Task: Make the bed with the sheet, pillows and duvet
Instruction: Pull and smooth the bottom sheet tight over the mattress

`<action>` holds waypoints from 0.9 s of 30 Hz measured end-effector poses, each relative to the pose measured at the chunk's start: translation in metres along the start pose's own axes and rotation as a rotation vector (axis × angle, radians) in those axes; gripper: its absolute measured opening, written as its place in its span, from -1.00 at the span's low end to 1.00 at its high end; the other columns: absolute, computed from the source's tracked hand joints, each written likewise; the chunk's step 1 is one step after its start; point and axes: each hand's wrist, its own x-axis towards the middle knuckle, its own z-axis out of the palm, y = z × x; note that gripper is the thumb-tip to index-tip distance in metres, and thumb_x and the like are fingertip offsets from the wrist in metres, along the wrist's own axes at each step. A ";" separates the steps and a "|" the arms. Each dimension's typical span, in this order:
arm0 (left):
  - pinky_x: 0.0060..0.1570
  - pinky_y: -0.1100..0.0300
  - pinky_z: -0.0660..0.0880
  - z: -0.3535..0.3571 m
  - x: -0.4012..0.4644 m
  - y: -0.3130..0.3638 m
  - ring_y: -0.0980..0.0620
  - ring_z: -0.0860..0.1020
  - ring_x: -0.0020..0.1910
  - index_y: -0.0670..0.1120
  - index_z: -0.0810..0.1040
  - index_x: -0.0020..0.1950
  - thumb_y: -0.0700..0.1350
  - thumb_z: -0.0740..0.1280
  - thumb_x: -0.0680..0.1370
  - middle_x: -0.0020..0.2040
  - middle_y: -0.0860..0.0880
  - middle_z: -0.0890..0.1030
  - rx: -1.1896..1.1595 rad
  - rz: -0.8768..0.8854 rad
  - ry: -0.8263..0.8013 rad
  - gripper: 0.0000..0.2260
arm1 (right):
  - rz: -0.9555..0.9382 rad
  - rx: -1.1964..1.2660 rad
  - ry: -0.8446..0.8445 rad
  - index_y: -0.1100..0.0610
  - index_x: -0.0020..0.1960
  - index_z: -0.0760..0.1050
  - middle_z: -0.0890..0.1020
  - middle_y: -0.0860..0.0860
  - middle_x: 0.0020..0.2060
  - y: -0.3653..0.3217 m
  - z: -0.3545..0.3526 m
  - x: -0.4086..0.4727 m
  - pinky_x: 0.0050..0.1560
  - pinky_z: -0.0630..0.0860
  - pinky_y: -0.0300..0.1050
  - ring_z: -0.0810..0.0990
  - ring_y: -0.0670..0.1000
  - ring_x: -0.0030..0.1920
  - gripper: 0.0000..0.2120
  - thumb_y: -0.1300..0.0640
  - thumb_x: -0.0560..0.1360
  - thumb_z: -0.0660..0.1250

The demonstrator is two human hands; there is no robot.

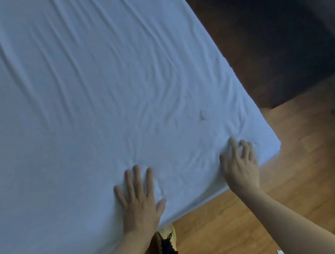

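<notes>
Left hand [139,197] flat, fingers straight and spread, pressing the white sheet [84,91] near the bed's foot edge. Right hand [240,166] beside the corner, fingers apart, slightly blurred, seemingly touching cloth. Wood floor [298,173] lies open beyond the corner.

A wrinkled white fitted sheet [84,91] is covering the bed, filling the view from 7 to 12 o'clock. The left hand [139,197] is pressing flat on it at 6 o'clock, fingers straight. The right hand [241,166] is resting near the corner at 5 o'clock, fingers slightly bent. Brown wooden plank flooring [298,173] is showing at 4 o'clock.
</notes>
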 end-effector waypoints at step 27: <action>0.45 -0.20 0.22 -0.005 -0.166 -0.256 -0.35 -0.17 0.56 0.09 -0.30 0.59 0.28 0.16 0.59 0.58 -0.03 -0.36 -0.381 -0.797 -0.292 -0.20 | -0.856 -0.196 -0.394 0.08 0.36 0.53 0.54 0.13 0.30 -0.278 0.028 -0.186 0.04 0.59 0.29 0.36 0.35 0.36 -0.02 -0.19 0.00 0.69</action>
